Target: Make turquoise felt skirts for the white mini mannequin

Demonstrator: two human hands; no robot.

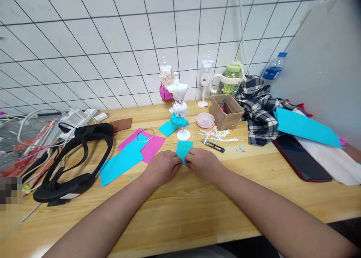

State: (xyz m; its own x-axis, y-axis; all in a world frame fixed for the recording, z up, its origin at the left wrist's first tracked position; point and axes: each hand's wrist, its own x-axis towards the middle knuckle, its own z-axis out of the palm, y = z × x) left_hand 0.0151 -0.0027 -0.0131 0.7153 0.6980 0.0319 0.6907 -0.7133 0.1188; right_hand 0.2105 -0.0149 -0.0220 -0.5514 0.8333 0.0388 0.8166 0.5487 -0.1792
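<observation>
A small piece of blue crepe paper (184, 150) is pinched by its near edge between my two hands, low over the wooden table. My left hand (164, 167) is closed on its left corner, and my right hand (203, 164) on its right; the fingertips partly hide the lower edge. Just behind it stands a white mini dress form (179, 94) with a gathered blue skirt (179, 120) and red specks on its body. Beside that base lies another blue piece (168, 129). Black thread snips (213, 145) rest to the right of my right hand.
Blue and magenta sheets (153, 148) and a black headset frame (81, 164) lie left. Behind are two more dress forms (207, 77), a pink dish (205, 120), a cardboard box (226, 111) and a green-lidded jug (231, 77). A phone (301, 158) and plaid cloth (259, 111) lie right.
</observation>
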